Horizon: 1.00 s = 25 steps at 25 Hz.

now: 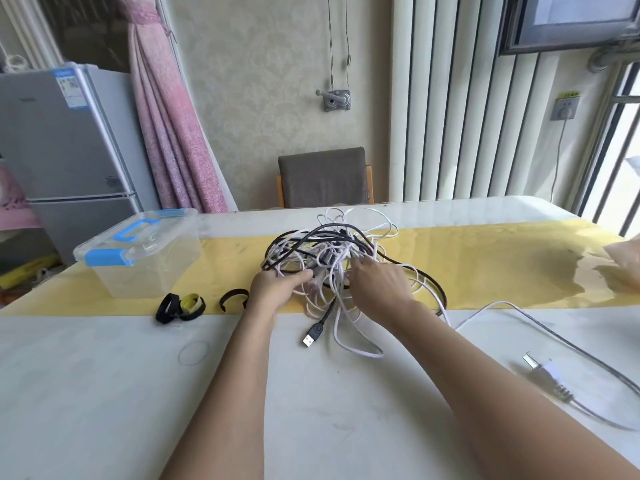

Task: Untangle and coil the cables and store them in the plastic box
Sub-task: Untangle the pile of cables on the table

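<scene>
Head view: a wide white table [104,393] fills the lower frame, crossed by a glossy yellow runner [485,265]. On the runner's left end stands the clear plastic box [138,268] with a blue handle and blue latches; its lid is on and nothing shows inside it. In the middle of the runner, well apart from the box, sits the tangle of black and white cables [332,251], a loose heap of crossing loops that spills onto the white surface toward the person.

Both hands are in that heap. The left hand [277,282] grips a few white strands at the near left edge, fingers curled round them. The right hand [377,282] reaches into the centre with its back to the camera; whether its fingertips pinch a strand cannot be told.

To the right a separate white cord with a grey plug [543,372] trails across the table, uncoiled. Three curled black and yellow fastening straps [180,306] lie just beside the box, unused. A black USB plug [310,337] hangs free at the heap's near side.

By this evidence the job is at its very start: nothing is separated, coiled or boxed, and the lid has yet to come off.
</scene>
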Each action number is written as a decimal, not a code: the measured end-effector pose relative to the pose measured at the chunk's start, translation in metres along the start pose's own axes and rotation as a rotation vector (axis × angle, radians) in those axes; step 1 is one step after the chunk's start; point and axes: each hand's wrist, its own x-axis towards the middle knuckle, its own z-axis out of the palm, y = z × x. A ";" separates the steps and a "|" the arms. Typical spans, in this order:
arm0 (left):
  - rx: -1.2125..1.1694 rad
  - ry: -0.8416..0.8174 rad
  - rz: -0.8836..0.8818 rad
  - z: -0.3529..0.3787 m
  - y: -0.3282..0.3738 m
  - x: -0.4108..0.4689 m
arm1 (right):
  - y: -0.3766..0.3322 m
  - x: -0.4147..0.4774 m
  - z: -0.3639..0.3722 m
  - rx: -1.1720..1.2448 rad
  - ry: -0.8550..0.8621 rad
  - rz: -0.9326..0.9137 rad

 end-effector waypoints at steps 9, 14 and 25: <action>-0.301 -0.492 -0.135 0.014 0.023 0.003 | 0.019 0.001 0.005 0.097 -0.065 0.081; -0.284 -0.404 0.029 0.019 0.118 0.021 | 0.023 0.006 -0.007 0.540 -0.032 0.054; 0.553 -0.199 0.513 0.062 0.088 0.012 | 0.066 -0.006 -0.011 1.725 -0.244 0.366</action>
